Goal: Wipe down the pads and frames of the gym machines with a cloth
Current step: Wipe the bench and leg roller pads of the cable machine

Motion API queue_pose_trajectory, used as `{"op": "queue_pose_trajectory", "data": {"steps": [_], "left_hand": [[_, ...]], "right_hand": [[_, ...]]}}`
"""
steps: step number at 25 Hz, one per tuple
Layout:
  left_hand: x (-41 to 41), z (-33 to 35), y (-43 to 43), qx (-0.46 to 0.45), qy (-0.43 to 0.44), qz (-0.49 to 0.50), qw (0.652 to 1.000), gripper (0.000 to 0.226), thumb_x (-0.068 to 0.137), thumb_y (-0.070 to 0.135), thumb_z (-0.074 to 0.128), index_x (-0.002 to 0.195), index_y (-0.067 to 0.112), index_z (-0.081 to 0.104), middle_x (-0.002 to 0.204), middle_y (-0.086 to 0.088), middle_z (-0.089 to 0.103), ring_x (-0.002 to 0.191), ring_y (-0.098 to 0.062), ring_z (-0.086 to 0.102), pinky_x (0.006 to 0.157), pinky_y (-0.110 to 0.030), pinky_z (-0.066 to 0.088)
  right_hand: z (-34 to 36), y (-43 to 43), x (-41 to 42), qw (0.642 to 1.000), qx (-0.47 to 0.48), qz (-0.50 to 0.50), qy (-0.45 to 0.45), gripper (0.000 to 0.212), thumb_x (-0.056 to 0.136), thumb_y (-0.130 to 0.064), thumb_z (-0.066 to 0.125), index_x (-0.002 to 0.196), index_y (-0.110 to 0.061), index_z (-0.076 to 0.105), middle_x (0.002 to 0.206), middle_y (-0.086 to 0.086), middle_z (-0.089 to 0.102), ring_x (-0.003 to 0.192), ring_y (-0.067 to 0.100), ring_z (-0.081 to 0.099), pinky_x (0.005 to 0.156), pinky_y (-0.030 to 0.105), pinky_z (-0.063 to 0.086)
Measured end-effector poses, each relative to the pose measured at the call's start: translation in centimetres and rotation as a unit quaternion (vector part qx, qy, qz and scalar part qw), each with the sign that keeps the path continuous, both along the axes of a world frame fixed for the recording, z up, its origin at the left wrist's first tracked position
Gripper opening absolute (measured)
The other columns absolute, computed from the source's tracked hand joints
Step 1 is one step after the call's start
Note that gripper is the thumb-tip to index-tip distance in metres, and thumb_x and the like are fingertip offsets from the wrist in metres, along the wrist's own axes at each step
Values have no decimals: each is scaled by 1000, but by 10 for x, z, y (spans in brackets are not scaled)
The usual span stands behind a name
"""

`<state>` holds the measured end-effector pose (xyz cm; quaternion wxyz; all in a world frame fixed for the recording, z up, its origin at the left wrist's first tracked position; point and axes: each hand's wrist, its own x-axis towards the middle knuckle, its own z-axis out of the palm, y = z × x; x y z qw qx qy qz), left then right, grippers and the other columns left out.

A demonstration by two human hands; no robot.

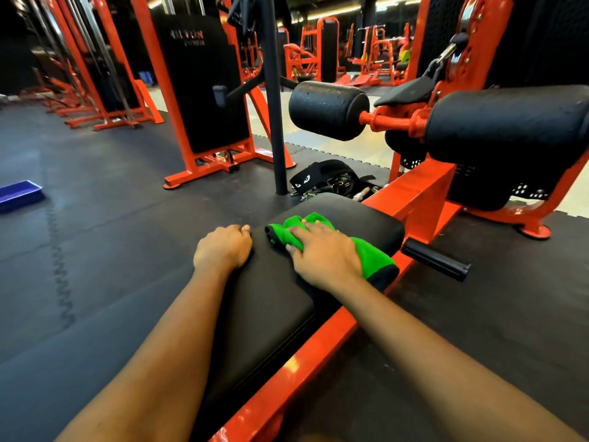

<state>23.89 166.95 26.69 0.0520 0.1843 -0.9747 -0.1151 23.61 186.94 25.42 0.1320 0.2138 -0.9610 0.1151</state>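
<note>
A person's right hand (322, 253) presses a green cloth (371, 255), fingers spread flat, onto the far end of a black seat pad (274, 291) mounted on an orange frame (414, 199). The left hand (223, 250), just left of the cloth, curls its fingers over the pad's left edge, gripping it. A black roller pad (328, 110) stands beyond, to the right.

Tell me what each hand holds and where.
The right hand presses the green cloth at its middle onto the seat pad, fingers fairly straight. The left hand lies curled at the pad's left edge; a grip there cannot be told.
</note>
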Motion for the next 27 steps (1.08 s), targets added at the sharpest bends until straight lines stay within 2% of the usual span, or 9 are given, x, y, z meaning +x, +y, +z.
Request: {"op": "queue_pose_trajectory", "data": {"steps": [5,9,14,17,19,21,24,27], "left_hand": [[5,0,-5,30,-7,-18,999,53,106,43,22,140,17,54,140,-18,55,128,-38,51,105,-45,40],[0,-6,-8,25,4,-27,999,53,107,41,21,137,15,56,139,-17,56,128,-36,52,104,-46,40],[-10,-15,-14,1,-1,-57,998,52,108,38,21,134,10,57,136,-19,58,126,-38,53,102,-46,42],[-14,-5,-22,24,-79,-84,993,51,107,40,22,137,11,51,137,-20,55,124,-40,53,101,-47,43],[-13,11,-26,33,-151,-97,983,48,105,42,31,139,14,50,140,-19,53,126,-39,53,103,-48,44],[-11,35,-26,25,-183,-135,974,44,103,41,38,133,14,54,137,-17,56,123,-37,55,104,-49,46],[-6,78,-13,31,-152,-213,965,33,101,32,40,118,9,57,129,-19,60,120,-39,56,100,-48,47],[0,157,8,67,-115,-263,956,27,101,25,43,115,7,58,123,-18,62,117,-37,56,95,-44,48]], "right_hand": [[2,0,0,999,-28,-41,6,42,98,-49,46,137,-33,53,154,-3,46,143,20,39,110,48,39],[3,-5,-25,988,-61,-138,-31,42,97,-43,48,137,-31,52,153,-1,45,142,25,38,110,54,35],[6,-12,-42,975,-78,-206,-10,31,99,-36,49,128,-26,56,135,5,56,129,29,49,96,45,43],[12,-12,-22,970,-117,-211,-7,25,100,-33,50,123,-26,55,125,6,59,118,31,57,86,42,48],[26,-9,-3,964,-138,-226,-41,28,101,-34,49,128,-29,54,126,5,59,112,34,61,82,42,50],[48,-5,8,951,-154,-253,-89,33,102,-35,48,135,-31,53,128,5,60,109,39,62,82,43,50],[85,-6,22,931,-196,-272,-143,34,102,-34,50,135,-26,54,123,12,64,109,42,61,83,45,49],[151,-4,36,911,-251,-288,-153,33,101,-33,52,133,-25,56,122,12,64,108,42,61,82,46,49]]}}
